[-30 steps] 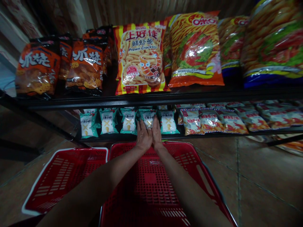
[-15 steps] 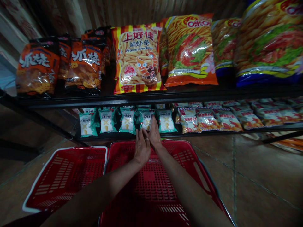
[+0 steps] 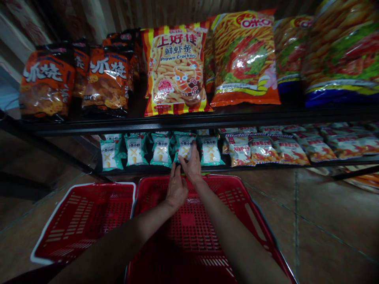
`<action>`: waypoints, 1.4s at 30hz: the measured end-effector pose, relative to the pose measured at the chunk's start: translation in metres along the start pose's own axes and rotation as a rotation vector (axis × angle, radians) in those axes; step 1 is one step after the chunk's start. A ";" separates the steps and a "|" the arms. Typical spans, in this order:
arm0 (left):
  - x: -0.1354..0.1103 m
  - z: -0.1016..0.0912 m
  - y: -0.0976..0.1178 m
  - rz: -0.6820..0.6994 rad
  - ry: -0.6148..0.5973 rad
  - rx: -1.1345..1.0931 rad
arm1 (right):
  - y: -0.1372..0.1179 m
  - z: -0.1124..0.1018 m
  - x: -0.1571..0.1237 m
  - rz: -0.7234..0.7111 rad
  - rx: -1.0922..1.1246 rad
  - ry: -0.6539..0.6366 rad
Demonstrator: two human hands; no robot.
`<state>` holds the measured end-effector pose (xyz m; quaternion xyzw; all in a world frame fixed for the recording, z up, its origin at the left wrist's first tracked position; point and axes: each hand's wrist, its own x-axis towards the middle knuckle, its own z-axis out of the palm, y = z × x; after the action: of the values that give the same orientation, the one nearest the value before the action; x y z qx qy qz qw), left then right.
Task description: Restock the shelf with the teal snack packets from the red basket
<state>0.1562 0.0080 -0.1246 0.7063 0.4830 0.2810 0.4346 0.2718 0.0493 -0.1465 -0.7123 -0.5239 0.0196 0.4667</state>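
My right hand (image 3: pixel 192 165) reaches to the lower shelf (image 3: pixel 266 165) and lies on a small teal snack packet (image 3: pixel 184 142). Its fingers stretch up the packet's right side and its thumb sits under the bottom edge. My left hand (image 3: pixel 177 187) is just below and left of it, fingers straight and together, with the tips at the shelf's front edge beneath the same packet. It holds nothing. More teal packets (image 3: pixel 133 150) stand in a row on either side. Both forearms cross over a red shopping basket (image 3: pixel 251 221) on the floor.
A second red basket (image 3: pixel 83 221) sits to the left of the first. Red-and-white small packets (image 3: pixel 263 150) fill the lower shelf's right part. The upper shelf carries a prawn cracker bag (image 3: pixel 176 71), dark orange bags (image 3: pixel 47 85) and large orange bags (image 3: pixel 245 59). Tiled floor (image 3: pixel 325 221) lies to the right.
My left hand has slid down from beside the right hand to the shelf edge. My right hand has stayed on the teal packet, its thumb now spread out.
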 end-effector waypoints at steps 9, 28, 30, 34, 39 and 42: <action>0.031 -0.002 0.012 -0.003 0.089 -0.046 | 0.013 0.003 -0.002 -0.001 -0.016 -0.019; 0.087 0.003 0.035 -0.078 0.173 -0.004 | 0.004 0.001 0.005 0.015 0.009 -0.039; 0.088 0.003 0.036 -0.087 0.168 0.001 | 0.003 0.003 0.004 0.014 0.013 -0.022; 0.090 0.003 0.037 -0.108 0.159 -0.008 | 0.002 0.004 0.004 0.020 0.019 -0.006; 0.088 0.003 0.038 -0.113 0.136 0.024 | 0.001 -0.001 0.008 0.069 0.034 -0.037; 0.087 0.003 0.038 -0.103 0.142 0.045 | -0.002 -0.004 0.010 0.092 0.026 -0.051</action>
<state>0.2083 0.0812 -0.0941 0.6683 0.5545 0.2969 0.3972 0.2770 0.0544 -0.1387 -0.7289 -0.5020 0.0659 0.4609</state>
